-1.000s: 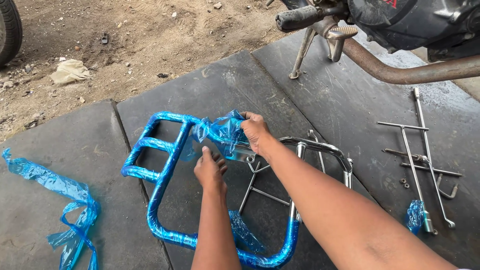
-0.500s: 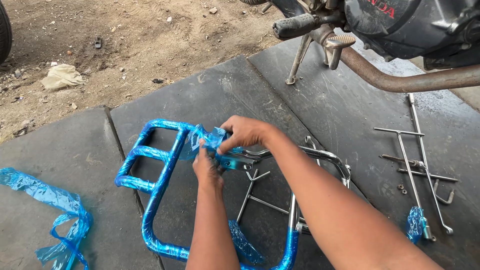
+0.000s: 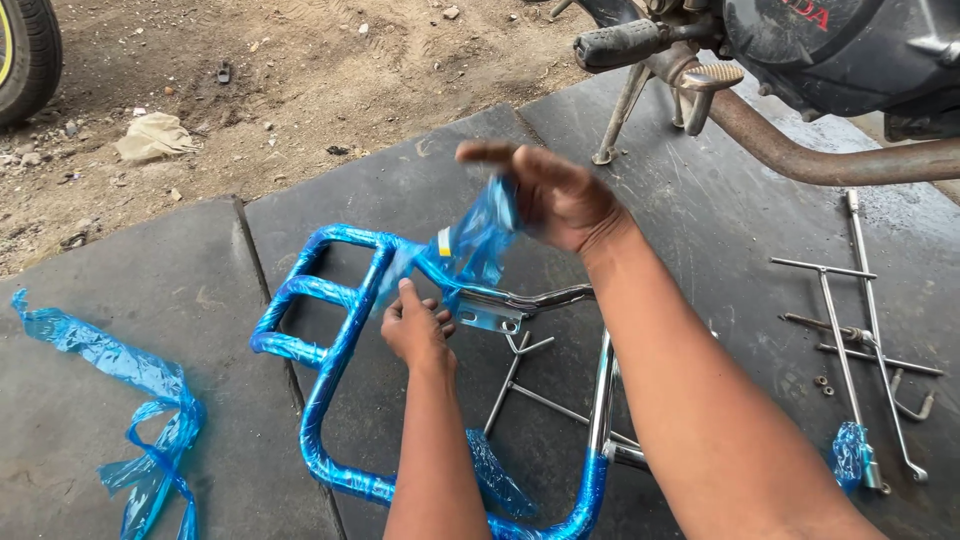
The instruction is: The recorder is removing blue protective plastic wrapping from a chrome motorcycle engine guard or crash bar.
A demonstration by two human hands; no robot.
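A chrome tube rack [image 3: 340, 340] wrapped in blue plastic film lies on dark mats. My left hand [image 3: 415, 325] presses down on the rack's crossbar near a metal bracket [image 3: 492, 318]. My right hand [image 3: 555, 195] is raised above the rack and pinches a strip of blue film [image 3: 470, 245] that stretches up from the tube. Part of the rack at the right is bare chrome [image 3: 603, 385], while the left side and bottom bend stay covered in blue.
A peeled strip of blue film [image 3: 140, 400] lies on the left mat. Chrome rods and small bolts [image 3: 860, 330] rest at the right. A motorcycle's footpeg, stand and exhaust pipe [image 3: 800, 150] stand at the top right. Dirt ground and a tyre [image 3: 25, 50] lie behind.
My right hand has lifted up and away from the rack, pulling the blue film taut. My left hand has stayed pressed on the crossbar.
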